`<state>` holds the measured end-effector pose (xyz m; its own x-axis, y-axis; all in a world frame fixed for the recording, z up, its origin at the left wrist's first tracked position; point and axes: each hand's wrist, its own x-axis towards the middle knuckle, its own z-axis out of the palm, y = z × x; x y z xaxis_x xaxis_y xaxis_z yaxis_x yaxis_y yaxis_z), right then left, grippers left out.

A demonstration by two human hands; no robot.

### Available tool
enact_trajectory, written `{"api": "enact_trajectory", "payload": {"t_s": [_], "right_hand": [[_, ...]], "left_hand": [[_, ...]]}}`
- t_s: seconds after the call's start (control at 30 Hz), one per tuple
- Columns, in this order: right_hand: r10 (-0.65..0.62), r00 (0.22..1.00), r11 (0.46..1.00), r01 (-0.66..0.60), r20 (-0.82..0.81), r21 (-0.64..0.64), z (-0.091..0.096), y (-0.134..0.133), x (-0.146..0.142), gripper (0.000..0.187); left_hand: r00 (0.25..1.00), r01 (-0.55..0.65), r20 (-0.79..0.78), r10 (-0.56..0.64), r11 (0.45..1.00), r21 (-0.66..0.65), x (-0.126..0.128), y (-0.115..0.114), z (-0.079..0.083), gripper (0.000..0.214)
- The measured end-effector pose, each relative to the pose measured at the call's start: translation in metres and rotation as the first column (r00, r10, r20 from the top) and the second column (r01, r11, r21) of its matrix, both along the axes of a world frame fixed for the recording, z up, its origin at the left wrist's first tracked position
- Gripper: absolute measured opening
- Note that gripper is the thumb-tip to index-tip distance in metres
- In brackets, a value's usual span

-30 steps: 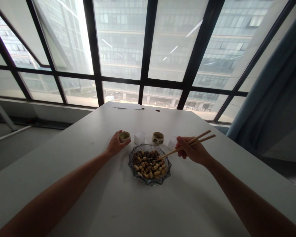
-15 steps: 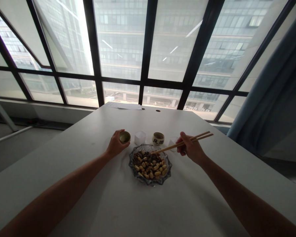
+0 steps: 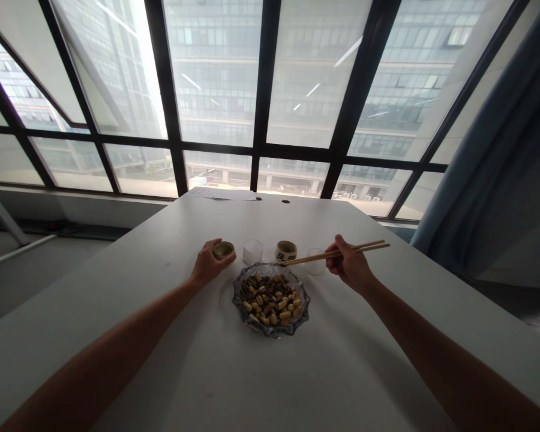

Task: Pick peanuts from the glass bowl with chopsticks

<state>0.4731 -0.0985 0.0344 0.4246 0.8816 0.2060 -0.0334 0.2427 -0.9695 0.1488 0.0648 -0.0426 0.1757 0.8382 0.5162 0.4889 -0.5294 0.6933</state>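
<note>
"What fills the far side?"

"Pale buildings (image 3: 222,78) rise beyond a black-framed window (image 3: 261,78). A white table (image 3: 274,384) stretches toward the glass, and a blue curtain (image 3: 499,138) hangs at right."

"What is set on the table?"

"Papers (image 3: 225,194) lie at its far end. Much nearer, a scalloped glass bowl (image 3: 270,330) sits in the middle."

"And the hands?"

"The right hand (image 3: 353,267) grips a pair of wooden chopsticks (image 3: 306,260) that point left, tips at the bowl's far rim, just in front of a lettered cup (image 3: 287,252). Whether the tips touch the rim or pinch anything is too small to tell. The left hand (image 3: 209,264) grasps a green cup (image 3: 224,249), thumb and fingers curled around its sides; I cannot tell whether it is lifted."

"The other cups?"

"One clear cup (image 3: 252,252) stands between the green and lettered ones. A second clear cup (image 3: 315,268) stands beside the right hand, partly behind the chopsticks."

"Smallest of all?"

"Peanuts (image 3: 274,315) heap the bowl's near half, with dark seeds (image 3: 256,285) mostly behind them."
</note>
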Motion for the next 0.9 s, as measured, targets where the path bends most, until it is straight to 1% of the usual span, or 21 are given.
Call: {"api": "enact_trajectory", "payload": {"t_s": [0.07,0.1,0.17,0.23,0.27,0.33,0.4,0.47,0.53,0.6,0.63,0.7,0.73,0.77,0.8,0.9], "right_hand": [[-0.022,1.000,1.000,0.022,-0.022,0.021,0.001,0.001,0.004,0.053],[-0.032,0.999,0.999,0.033,-0.027,0.032,0.002,0.001,0.006,0.054],[-0.051,0.998,0.997,0.052,-0.022,0.048,0.002,0.001,0.011,0.054],[-0.063,0.998,0.996,0.062,0.010,0.060,0.002,0.002,0.015,0.055],[-0.065,0.997,0.996,0.063,0.030,0.064,0.001,0.002,0.017,0.055],[-0.066,0.996,0.996,0.062,0.062,0.066,0.000,0.003,0.019,0.056],[-0.072,0.995,0.996,0.067,0.072,0.063,0.000,0.003,0.019,0.057],[-0.079,0.995,0.995,0.075,0.063,0.061,0.001,0.003,0.019,0.058],[-0.082,0.996,0.995,0.080,0.035,0.066,0.002,0.003,0.018,0.058],[-0.080,0.997,0.994,0.079,0.003,0.074,0.004,0.002,0.018,0.058],[-0.078,0.997,0.994,0.078,-0.008,0.080,0.005,0.002,0.018,0.058],[-0.070,0.997,0.993,0.072,-0.017,0.092,0.007,0.002,0.018,0.058],[-0.066,0.998,0.993,0.067,-0.017,0.097,0.007,0.002,0.018,0.057],[-0.062,0.998,0.993,0.063,-0.017,0.102,0.008,0.001,0.018,0.057],[-0.059,0.998,0.993,0.060,-0.017,0.105,0.008,0.001,0.018,0.057],[-0.061,0.998,0.992,0.063,-0.022,0.113,0.009,0.001,0.018,0.057]], "left_hand": [[0.999,-0.021,-0.040,0.021,1.000,-0.005,-0.001,0.001,0.004,0.070],[0.997,-0.031,-0.073,0.032,0.999,0.025,-0.001,0.001,0.007,0.072],[0.987,-0.027,-0.151,0.046,0.992,0.126,0.003,-0.001,0.017,0.074],[0.971,0.029,-0.238,0.023,0.977,0.212,0.013,-0.004,0.029,0.072],[0.959,0.070,-0.283,-0.003,0.971,0.228,0.020,-0.006,0.034,0.070],[0.930,0.139,-0.363,-0.057,0.969,0.204,0.037,-0.007,0.043,0.067],[0.899,0.166,-0.426,-0.101,0.979,0.118,0.054,-0.007,0.049,0.069],[0.875,0.177,-0.462,-0.146,0.984,0.024,0.067,-0.006,0.052,0.072],[0.867,0.209,-0.461,-0.189,0.978,-0.009,0.073,-0.006,0.054,0.075],[0.860,0.301,-0.450,-0.239,0.951,0.071,0.071,-0.007,0.055,0.074],[0.848,0.369,-0.454,-0.273,0.920,0.136,0.068,-0.008,0.056,0.071],[0.813,0.491,-0.478,-0.332,0.833,0.256,0.062,-0.011,0.057,0.065],[0.798,0.528,-0.491,-0.348,0.798,0.292,0.059,-0.012,0.057,0.063],[0.790,0.546,-0.499,-0.356,0.779,0.309,0.056,-0.012,0.057,0.062],[0.790,0.548,-0.501,-0.354,0.774,0.317,0.055,-0.013,0.057,0.062],[0.806,0.523,-0.490,-0.331,0.785,0.331,0.054,-0.012,0.054,0.062]]}}
